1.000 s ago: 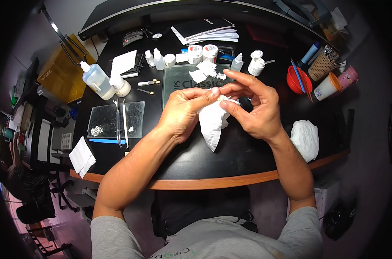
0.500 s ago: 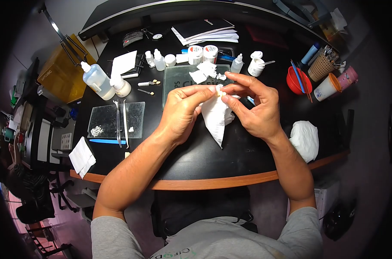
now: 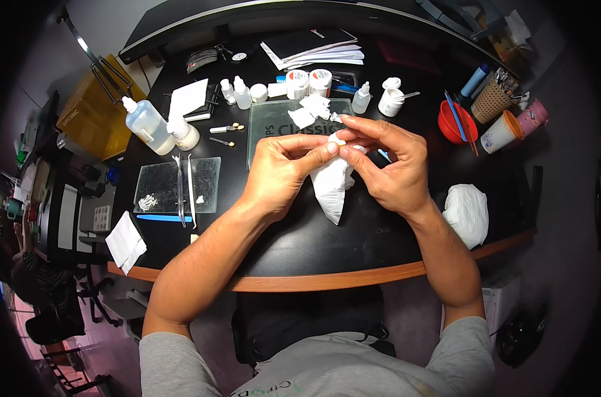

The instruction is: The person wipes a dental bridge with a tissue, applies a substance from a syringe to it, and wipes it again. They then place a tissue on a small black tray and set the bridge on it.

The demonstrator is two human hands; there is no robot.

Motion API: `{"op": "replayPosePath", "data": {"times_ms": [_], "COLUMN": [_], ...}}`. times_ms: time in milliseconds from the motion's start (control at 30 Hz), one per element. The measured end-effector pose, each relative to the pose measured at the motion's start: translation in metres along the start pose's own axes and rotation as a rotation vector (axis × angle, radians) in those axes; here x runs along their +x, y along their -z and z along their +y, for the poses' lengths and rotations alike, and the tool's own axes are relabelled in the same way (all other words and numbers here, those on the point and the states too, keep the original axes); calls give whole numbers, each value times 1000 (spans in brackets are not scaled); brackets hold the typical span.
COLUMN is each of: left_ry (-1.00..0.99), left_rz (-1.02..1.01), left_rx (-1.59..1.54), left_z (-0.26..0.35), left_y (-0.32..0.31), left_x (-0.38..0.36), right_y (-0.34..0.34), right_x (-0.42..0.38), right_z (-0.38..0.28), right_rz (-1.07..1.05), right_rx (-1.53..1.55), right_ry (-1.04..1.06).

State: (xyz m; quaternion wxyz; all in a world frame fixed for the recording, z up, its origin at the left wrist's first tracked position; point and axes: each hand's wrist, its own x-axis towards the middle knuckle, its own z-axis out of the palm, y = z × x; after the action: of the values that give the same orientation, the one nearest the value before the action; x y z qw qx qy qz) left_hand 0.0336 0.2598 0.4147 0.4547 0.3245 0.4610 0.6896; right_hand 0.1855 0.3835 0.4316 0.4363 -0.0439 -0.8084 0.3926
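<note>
White tissue (image 3: 330, 188) hangs in folds below the fingertips, over the black desk. My left hand (image 3: 280, 169) pinches its upper part between thumb and fingers. From the other side my right hand (image 3: 393, 162) closes thumb and fingers on the same tissue. A small pale piece shows between the two thumbs; its shape is too small to tell. Just beyond the fingers, crumpled white scraps (image 3: 314, 106) lie on a glass slab (image 3: 264, 135) with lettering under it.
At the left are a scratched glass plate (image 3: 161, 182) with tweezers, a folded tissue (image 3: 125, 243) and a large squeeze bottle (image 3: 146, 126). Jars (image 3: 297, 85) stand behind the slab. To the right are a red bowl (image 3: 454, 124), a cup (image 3: 500, 135) and a white bundle (image 3: 466, 215).
My left thumb has shifted slightly right, closer to my right thumb. The pale piece is more covered, and the hanging tissue has moved a little.
</note>
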Motion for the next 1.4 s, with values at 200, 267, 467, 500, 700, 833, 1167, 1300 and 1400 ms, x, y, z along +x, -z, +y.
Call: {"op": "replayPosePath", "data": {"times_ms": [200, 267, 467, 500, 700, 833, 1167, 1300, 1400], "left_ry": [-13, -2, -154, -176, -191, -224, -200, -143, -113], "left_rz": [-19, -16, -17, -17, -17, 4, 2, -7, -10], "left_rx": [2, 24, 142, 168, 252, 254, 242, 219, 290], "left_z": [-2, 0, 0, 1, 0, -1, 4, 5, 8], "left_y": [3, 2, -5, -5, -4, -5, -6, -5, -6], "left_x": [1, 1, -1, -1, -1, -1, -2, -1, -4], "right_y": [0, 0, 0, 0, 2, 3, 3, 5, 3], "right_x": [-1, -1, 0, 0, 1, 3, 1, 0, -1], "right_z": [-1, -1, -1, 0, -1, 2, -2, 3, 10], "right_rz": [-15, -11, 27, 29, 7, 30, 0, -38, -54], "right_rx": [79, 108, 86, 73, -13, -113, -131, -3, 195], "right_ry": [-30, -53, -39, -23, 40, 170, 63, -97, -233]}}
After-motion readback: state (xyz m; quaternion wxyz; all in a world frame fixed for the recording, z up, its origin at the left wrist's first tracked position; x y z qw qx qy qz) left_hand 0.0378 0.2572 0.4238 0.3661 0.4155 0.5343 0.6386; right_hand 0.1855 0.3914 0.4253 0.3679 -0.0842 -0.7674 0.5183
